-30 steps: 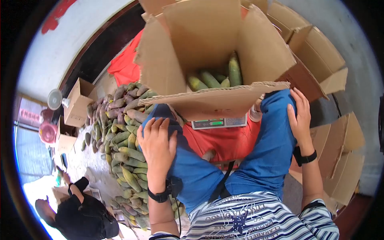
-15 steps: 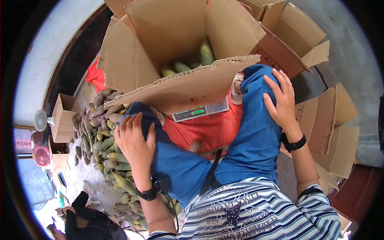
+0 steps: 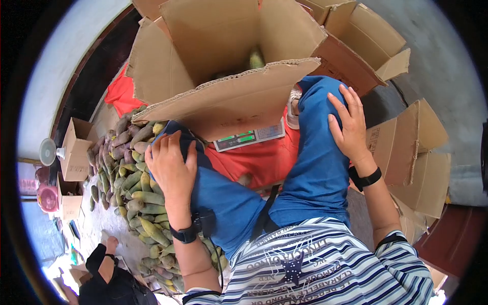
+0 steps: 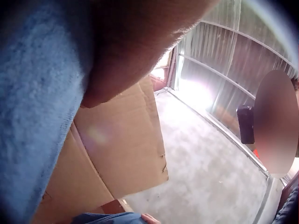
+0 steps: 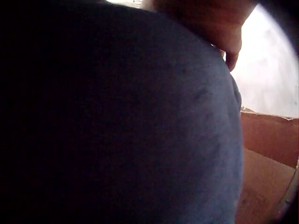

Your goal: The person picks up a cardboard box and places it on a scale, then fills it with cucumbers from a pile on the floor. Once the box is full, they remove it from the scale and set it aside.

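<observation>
My left hand (image 3: 173, 168) rests on the left knee of blue trousers (image 3: 223, 208), fingers relaxed over the cloth. On the other knee lies my right hand (image 3: 349, 124), its fingers spread and holding nothing. Between and beyond the knees stands an open cardboard box (image 3: 234, 96), its flaps raised. One long green vegetable (image 3: 256, 59) shows inside; the front flap hides much of the interior. Below that flap, the display of a scale (image 3: 249, 138) glows green. In the left wrist view, the left hand (image 4: 135, 51) appears close up beside the blue cloth.
A large heap of long green and purplish vegetables (image 3: 147, 203) covers the floor on the left. More open cardboard boxes (image 3: 401, 142) stand on the right. Red cloth (image 3: 254, 165) lies under the scale. Another person in black (image 3: 114, 279) is at lower left.
The head view has shifted, so the box sits further left and less of its contents shows. Both hands stay on the knees. The person in black has changed posture.
</observation>
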Action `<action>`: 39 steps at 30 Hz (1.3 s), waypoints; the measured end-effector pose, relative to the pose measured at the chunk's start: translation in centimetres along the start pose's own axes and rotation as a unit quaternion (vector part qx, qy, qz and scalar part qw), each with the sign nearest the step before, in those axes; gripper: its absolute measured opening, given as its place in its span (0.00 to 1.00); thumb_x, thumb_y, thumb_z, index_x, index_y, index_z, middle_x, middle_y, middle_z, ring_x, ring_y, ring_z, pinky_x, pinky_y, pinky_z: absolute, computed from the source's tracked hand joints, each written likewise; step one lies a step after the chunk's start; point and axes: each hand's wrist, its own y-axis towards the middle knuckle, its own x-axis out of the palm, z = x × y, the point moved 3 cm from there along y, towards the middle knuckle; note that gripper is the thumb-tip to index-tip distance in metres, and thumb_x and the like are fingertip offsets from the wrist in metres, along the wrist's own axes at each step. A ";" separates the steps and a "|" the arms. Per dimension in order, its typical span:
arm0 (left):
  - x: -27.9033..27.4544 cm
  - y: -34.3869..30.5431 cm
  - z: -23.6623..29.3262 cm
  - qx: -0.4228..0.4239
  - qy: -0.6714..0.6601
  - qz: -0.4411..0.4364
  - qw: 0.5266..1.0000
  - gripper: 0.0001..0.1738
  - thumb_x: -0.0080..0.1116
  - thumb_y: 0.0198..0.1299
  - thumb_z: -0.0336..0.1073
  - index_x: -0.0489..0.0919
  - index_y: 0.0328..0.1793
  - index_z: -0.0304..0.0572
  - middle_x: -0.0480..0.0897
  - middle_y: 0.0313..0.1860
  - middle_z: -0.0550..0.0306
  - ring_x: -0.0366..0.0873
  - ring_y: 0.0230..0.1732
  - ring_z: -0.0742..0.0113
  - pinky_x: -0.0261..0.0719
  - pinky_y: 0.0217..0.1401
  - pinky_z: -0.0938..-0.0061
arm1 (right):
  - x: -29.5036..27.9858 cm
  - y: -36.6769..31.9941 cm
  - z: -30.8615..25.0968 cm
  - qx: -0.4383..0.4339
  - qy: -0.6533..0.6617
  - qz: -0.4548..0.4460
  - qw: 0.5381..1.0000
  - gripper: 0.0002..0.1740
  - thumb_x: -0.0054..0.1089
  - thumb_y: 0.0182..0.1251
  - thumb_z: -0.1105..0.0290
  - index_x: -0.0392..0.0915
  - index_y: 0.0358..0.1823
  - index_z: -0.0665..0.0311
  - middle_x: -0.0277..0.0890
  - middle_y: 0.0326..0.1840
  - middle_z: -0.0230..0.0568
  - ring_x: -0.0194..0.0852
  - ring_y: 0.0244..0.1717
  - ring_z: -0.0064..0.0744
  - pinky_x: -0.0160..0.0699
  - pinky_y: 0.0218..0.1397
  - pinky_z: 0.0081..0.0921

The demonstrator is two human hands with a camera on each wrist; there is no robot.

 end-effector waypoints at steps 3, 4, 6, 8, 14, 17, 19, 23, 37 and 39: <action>0.3 -0.2 -0.4 0.007 0.013 -0.005 1.000 0.21 0.61 0.56 0.45 0.78 0.52 0.41 0.80 0.46 0.49 0.73 0.55 0.52 0.62 0.63 0.58 | -0.4 -2.4 0.6 0.046 0.040 0.033 0.998 0.28 0.57 0.61 0.68 0.69 0.65 0.61 0.55 0.72 0.55 0.55 0.71 0.53 0.54 0.73 0.43; 0.2 -0.2 -0.4 0.010 0.009 -0.008 1.000 0.22 0.60 0.56 0.45 0.78 0.53 0.41 0.80 0.46 0.48 0.74 0.54 0.51 0.63 0.63 0.58 | -0.4 -3.7 1.2 0.081 0.062 0.040 0.994 0.30 0.57 0.61 0.68 0.67 0.66 0.61 0.54 0.73 0.54 0.56 0.70 0.53 0.55 0.72 0.41; 0.4 -0.4 -0.7 0.022 0.018 0.006 1.000 0.22 0.60 0.57 0.44 0.77 0.54 0.40 0.80 0.47 0.48 0.74 0.53 0.49 0.65 0.61 0.58 | -0.5 -6.2 2.5 0.147 0.109 0.046 0.982 0.30 0.56 0.62 0.68 0.65 0.67 0.63 0.54 0.72 0.53 0.58 0.69 0.52 0.59 0.70 0.40; 0.5 -0.5 -1.1 0.046 -0.005 0.030 0.999 0.22 0.59 0.59 0.43 0.77 0.55 0.39 0.79 0.47 0.47 0.74 0.52 0.48 0.66 0.59 0.58 | -1.2 -8.5 3.6 0.203 0.065 0.034 0.977 0.30 0.56 0.62 0.69 0.64 0.67 0.64 0.54 0.72 0.53 0.59 0.68 0.52 0.60 0.70 0.41; 0.1 -0.6 -1.2 0.038 0.000 0.025 0.999 0.22 0.58 0.60 0.45 0.77 0.55 0.38 0.80 0.48 0.48 0.72 0.56 0.50 0.66 0.59 0.59 | -9.1 -12.1 8.1 0.197 -0.280 0.087 0.935 0.33 0.60 0.56 0.72 0.65 0.66 0.61 0.53 0.73 0.52 0.53 0.71 0.54 0.56 0.71 0.45; 0.0 -0.7 -1.5 0.033 -0.010 0.040 0.999 0.22 0.57 0.61 0.45 0.77 0.55 0.38 0.80 0.49 0.48 0.72 0.55 0.50 0.65 0.59 0.60 | -12.7 -12.7 9.9 0.226 -0.416 0.079 0.877 0.35 0.60 0.58 0.68 0.62 0.68 0.61 0.62 0.68 0.53 0.64 0.65 0.52 0.65 0.67 0.42; 0.0 -1.1 -2.0 0.024 -0.012 0.039 0.999 0.22 0.58 0.60 0.45 0.77 0.55 0.38 0.80 0.49 0.47 0.72 0.56 0.51 0.65 0.60 0.60 | -13.8 -13.5 12.2 0.358 -0.345 0.008 0.868 0.32 0.60 0.59 0.64 0.66 0.65 0.64 0.69 0.61 0.53 0.70 0.58 0.51 0.69 0.61 0.40; -0.3 -1.4 -2.7 0.020 -0.020 0.055 0.998 0.22 0.58 0.59 0.45 0.78 0.54 0.38 0.80 0.48 0.47 0.72 0.56 0.51 0.64 0.61 0.60 | -14.5 -17.2 21.0 0.500 -0.013 -0.087 0.862 0.24 0.60 0.61 0.57 0.78 0.48 0.71 0.82 0.36 0.53 0.81 0.37 0.48 0.77 0.44 0.37; -0.7 -0.8 -1.0 0.015 -0.004 0.015 1.000 0.20 0.58 0.58 0.43 0.78 0.52 0.38 0.79 0.50 0.48 0.72 0.56 0.49 0.63 0.64 0.58 | -29.7 -20.5 35.0 0.465 -0.225 0.137 0.845 0.25 0.54 0.65 0.52 0.81 0.37 0.72 0.80 0.36 0.60 0.80 0.39 0.52 0.75 0.45 0.39; -1.1 -1.0 -1.0 0.001 0.002 0.012 1.000 0.20 0.59 0.58 0.42 0.78 0.52 0.37 0.79 0.50 0.48 0.72 0.57 0.49 0.62 0.64 0.58 | -30.5 -18.6 36.3 0.455 -0.205 0.145 0.854 0.25 0.53 0.65 0.51 0.81 0.37 0.72 0.80 0.38 0.60 0.79 0.42 0.55 0.74 0.47 0.41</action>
